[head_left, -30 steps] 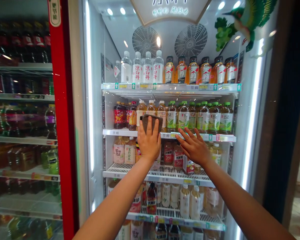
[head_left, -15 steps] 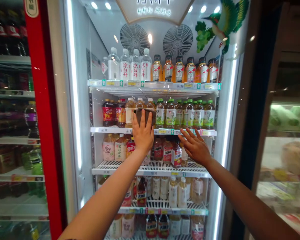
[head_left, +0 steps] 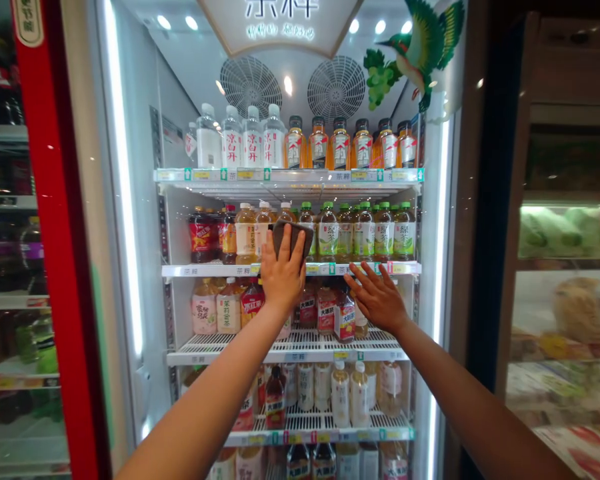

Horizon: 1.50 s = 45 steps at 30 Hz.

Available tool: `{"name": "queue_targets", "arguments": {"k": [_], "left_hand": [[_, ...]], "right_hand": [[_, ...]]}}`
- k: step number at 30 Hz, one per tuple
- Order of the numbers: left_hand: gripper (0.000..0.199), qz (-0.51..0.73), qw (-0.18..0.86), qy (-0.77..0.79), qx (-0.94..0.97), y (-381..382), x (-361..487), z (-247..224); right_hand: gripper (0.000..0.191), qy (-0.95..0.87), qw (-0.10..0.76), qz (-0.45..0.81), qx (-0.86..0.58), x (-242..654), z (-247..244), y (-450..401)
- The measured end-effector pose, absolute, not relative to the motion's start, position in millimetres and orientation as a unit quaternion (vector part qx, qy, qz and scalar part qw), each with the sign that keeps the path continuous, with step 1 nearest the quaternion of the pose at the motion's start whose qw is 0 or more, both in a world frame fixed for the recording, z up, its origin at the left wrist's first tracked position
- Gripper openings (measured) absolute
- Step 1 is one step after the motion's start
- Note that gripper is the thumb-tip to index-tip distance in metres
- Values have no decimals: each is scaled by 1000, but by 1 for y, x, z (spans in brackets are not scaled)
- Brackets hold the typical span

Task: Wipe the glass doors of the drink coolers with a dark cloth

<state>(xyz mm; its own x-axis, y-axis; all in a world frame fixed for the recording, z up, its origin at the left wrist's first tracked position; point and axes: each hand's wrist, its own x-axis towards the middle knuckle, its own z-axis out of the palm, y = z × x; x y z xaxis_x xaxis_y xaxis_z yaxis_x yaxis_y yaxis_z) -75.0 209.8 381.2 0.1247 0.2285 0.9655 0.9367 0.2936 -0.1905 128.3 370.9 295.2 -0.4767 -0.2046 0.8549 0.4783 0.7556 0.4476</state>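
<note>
My left hand has its fingers spread over a dark grey cloth, pressing it flat against the front of a lit drinks fridge. Behind the cloth, on the second shelf, stand white-capped tea bottles and green-capped tea bottles. My right hand is lower and to the right, fingers apart and nothing in it, and it seems to rest on the glass before the second shelf's price strip. A bottle with a red label shows just left of it.
Clear water bottles and amber bottles fill the top shelf. A bird sticker is at the upper right. A red cabinet frame borders the left side; a produce cooler stands to the right.
The view has swung a little to the right, so the fridge sits further left. Against the bottles, my left hand and the cloth have slid slightly right, and the cloth is more tilted.
</note>
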Motion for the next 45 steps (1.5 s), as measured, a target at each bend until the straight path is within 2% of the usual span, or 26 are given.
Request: {"name": "queue_targets", "arguments": {"k": [3,7,9,13,16,18,21,24,26,28,33,37,41,45], "left_hand": [[70,-279,561,-552,-550,222,-56,373],[66,-175,560,-499,-638,200,-72,326],[67,-174,556,-509,-634,185,-87,312],[68,-249,548,-556,-573,189,-87,338],[68,-299,542,-563,-548,219,-55,374],[67,-296,546,-548,-560,239,-32,382],[63,-242,568,-496,-611,249,-17,359],[61,-134,587,-399,-692,236,-31,324],[62,-83,583,-368,-720,225,-47,318],[66,-95,579,-388,-711,221,-56,330],[73,-263,574,-493,-599,256,-22,369],[67,-174,586,-414,-674,268,-4,345],[64,-84,588,-360,-719,245,-33,328],[67,-152,581,-427,-675,242,-42,356]], "right_hand": [[57,-792,504,-335,-83,129,295,372],[57,-794,508,-324,-86,129,298,370],[57,-801,502,-314,-85,131,300,367],[61,-812,495,-299,-79,151,300,365],[68,-804,504,-297,-104,176,292,372],[71,-795,511,-293,-141,190,285,380],[71,-784,514,-287,-197,200,277,394],[72,-780,512,-293,-210,198,271,406],[73,-775,519,-297,-204,193,268,412],[73,-770,528,-297,-201,190,266,416],[71,-763,534,-302,-204,188,264,418],[69,-766,525,-307,-209,190,266,418],[70,-765,528,-305,-206,190,267,418],[70,-768,529,-295,-208,190,265,418]]}}
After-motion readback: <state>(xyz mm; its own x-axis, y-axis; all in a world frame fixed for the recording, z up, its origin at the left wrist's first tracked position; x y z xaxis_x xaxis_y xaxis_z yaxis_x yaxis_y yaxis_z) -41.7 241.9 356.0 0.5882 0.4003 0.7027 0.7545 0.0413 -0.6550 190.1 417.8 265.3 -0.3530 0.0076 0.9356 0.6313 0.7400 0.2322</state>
